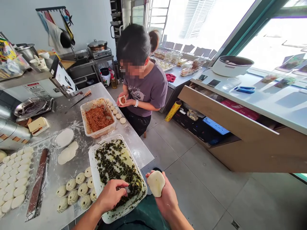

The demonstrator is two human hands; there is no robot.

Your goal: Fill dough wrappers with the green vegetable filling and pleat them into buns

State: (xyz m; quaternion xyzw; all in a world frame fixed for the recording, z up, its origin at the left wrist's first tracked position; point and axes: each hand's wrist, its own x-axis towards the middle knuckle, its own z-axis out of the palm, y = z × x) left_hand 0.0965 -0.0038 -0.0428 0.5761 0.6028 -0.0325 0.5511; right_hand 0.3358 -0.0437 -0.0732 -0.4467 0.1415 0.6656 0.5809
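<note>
On the palm of my right hand (166, 195) lies a round, flat dough wrapper (156, 183), its fingers curled round the edge. My left hand (112, 194) is closed over the near part of a white tub (92, 159) of chopped dark green filling (117, 163). Something small and shiny shows at its fingertips, too hidden to name. Left of the tub, pleated buns (72, 197) stand in rows on the steel table.
Across the table corner, a person (146, 80) cups a wrapper with filling. A tub of reddish filling (98, 118), dough rounds (115, 111), stacked wrappers (67, 153), a brown wooden strip (38, 182) and rows of dough pieces (16, 179) lie on the table (141, 153). A counter (263, 105) stands right.
</note>
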